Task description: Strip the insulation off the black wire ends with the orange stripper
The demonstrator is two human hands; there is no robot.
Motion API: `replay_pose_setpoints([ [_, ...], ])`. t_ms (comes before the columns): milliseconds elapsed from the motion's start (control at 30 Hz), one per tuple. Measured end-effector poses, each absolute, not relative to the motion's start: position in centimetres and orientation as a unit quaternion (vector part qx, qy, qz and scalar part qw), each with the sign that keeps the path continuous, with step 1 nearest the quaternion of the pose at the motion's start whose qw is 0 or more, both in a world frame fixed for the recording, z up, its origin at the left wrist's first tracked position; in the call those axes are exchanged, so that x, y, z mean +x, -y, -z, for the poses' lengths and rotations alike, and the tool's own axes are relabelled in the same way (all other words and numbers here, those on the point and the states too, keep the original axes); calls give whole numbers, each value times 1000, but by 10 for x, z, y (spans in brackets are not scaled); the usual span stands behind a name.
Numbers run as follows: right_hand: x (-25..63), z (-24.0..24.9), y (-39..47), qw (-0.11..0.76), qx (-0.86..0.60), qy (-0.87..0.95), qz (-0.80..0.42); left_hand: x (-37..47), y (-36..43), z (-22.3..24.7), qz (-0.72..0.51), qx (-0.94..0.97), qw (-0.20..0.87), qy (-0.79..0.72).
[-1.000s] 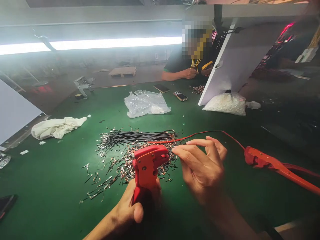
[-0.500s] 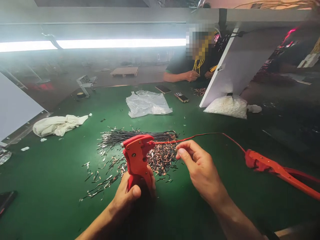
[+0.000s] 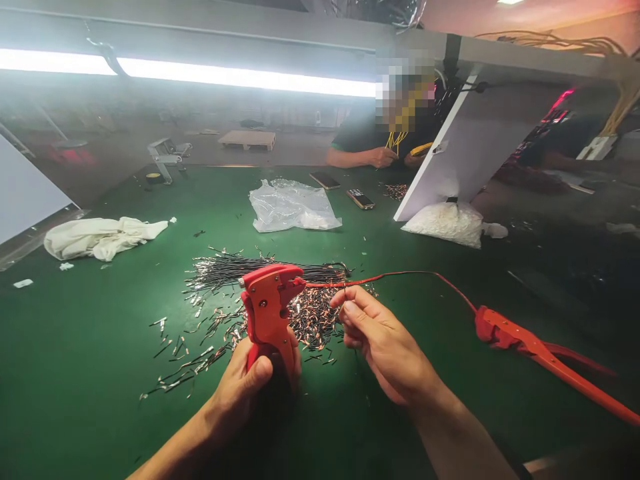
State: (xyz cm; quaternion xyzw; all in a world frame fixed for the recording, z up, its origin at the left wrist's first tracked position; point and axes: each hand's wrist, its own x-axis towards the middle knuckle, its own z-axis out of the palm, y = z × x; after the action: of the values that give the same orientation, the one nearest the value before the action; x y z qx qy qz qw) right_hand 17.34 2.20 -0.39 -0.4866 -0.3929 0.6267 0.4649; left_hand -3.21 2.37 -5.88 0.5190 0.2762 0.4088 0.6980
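Note:
My left hand point(image 3: 250, 373) is wrapped round the handles of a red-orange wire stripper point(image 3: 270, 313), held upright with its jaws facing right. My right hand point(image 3: 385, 333) is just right of the jaws, thumb and forefinger pinched on a thin dark wire point(image 3: 345, 291). Behind the tool lies a bundle of black wires point(image 3: 230, 270) with bare, shiny left ends. Short black and copper-coloured wire pieces point(image 3: 315, 323) are heaped between my hands, with more scattered to the left. A thin red strip point(image 3: 390, 273) runs from near the jaws towards the right.
On the green table point(image 3: 100, 333) are a white cloth point(image 3: 100, 237), a clear plastic bag point(image 3: 293, 205), two phones point(image 3: 360, 199), a white-filled bag point(image 3: 445, 223) and a second red-orange tool point(image 3: 530, 343). Across the table, a person's hand point(image 3: 383, 157) holds yellow wires.
My right hand has moved slightly left and now pinches a thin dark wire near the jaws. The view has shifted and tilted a little; my left hand keeps its hold on the tool.

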Motion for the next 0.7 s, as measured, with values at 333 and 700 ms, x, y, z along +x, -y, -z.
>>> replay_pose_setpoints([
  [333,175,11,-28,543,-506,390,-545,-28,-23,59,-420,503,704,-274],
  [700,175,14,-37,572,-525,296,-556,-28,-25,53,-425,491,716,-257],
])
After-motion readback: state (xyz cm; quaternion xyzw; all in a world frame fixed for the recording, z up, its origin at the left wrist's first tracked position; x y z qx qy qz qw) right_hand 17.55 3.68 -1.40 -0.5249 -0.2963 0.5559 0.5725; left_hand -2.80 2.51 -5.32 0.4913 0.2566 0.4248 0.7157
